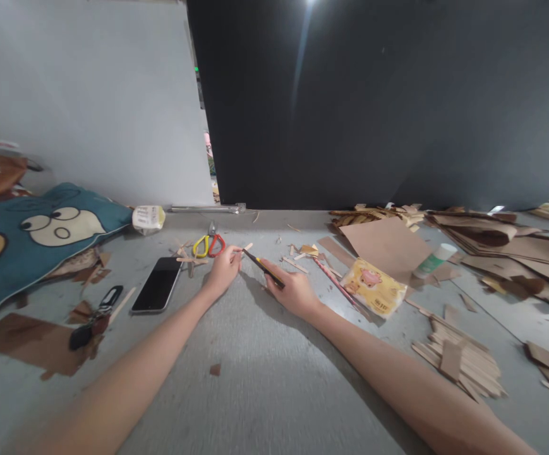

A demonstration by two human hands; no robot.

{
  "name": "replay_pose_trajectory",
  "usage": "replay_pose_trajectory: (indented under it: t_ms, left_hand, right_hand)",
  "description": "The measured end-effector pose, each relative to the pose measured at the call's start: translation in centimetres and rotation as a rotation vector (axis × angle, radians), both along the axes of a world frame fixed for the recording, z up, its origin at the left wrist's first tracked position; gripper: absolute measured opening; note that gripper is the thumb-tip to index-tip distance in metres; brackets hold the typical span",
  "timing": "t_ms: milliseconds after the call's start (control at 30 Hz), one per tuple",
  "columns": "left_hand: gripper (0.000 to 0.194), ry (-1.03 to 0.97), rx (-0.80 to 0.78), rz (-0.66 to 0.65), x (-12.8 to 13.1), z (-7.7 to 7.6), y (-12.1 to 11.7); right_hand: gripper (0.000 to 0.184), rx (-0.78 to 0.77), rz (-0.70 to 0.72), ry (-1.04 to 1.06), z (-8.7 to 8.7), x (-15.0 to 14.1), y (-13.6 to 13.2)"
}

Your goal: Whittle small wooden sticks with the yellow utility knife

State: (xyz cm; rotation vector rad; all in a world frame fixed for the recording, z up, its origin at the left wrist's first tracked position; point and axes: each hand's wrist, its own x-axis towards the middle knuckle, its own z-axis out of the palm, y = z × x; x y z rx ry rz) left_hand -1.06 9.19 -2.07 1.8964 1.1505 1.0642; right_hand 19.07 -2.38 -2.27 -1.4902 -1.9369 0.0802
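Observation:
In the middle of the grey tabletop, my left hand (224,275) pinches a short, pale wooden craft stick (248,246) between thumb and fingers. My right hand (295,292) is wrapped round a slim black and yellow utility knife (267,270). The knife's tip points up and left, close to the stick and the left fingertips; whether it touches the wood I cannot tell. Just beyond the left hand lie scissors (209,245) with one yellow and one red handle. Scraps of craft stick (193,260) are scattered beside them.
A phone (158,284) and keys (91,322) lie left, near a blue cushion (66,221). On the right are a yellow tissue pack (373,287), a glue stick (435,260), brown cardboard (388,243) and a pile of wooden sticks (468,357). A dark panel (373,107) stands behind.

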Motion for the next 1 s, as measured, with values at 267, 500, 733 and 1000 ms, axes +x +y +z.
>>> replay_pose_trajectory:
  t_ms: [267, 500, 733, 1000]
  left_hand:
    - [0.021, 0.004, 0.004, 0.002, -0.05, -0.03, 0.01]
    - [0.021, -0.007, -0.017, 0.005, 0.02, -0.08, 0.04]
    - [0.018, -0.008, 0.007, 0.002, 0.01, -0.21, 0.1]
    - [0.02, -0.009, 0.021, 0.004, -0.05, -0.42, 0.35]
  right_hand:
    - [0.049, -0.057, 0.052, 0.11, 0.12, 0.06, 0.0]
    - [0.046, -0.041, 0.156, 0.339, 0.24, 0.54, 0.52]
    - [0.048, -0.019, 0.071, 0.203, -0.12, 0.27, 0.15]
    - [0.048, 0.02, 0.024, 0.116, -0.31, 0.15, 0.15]
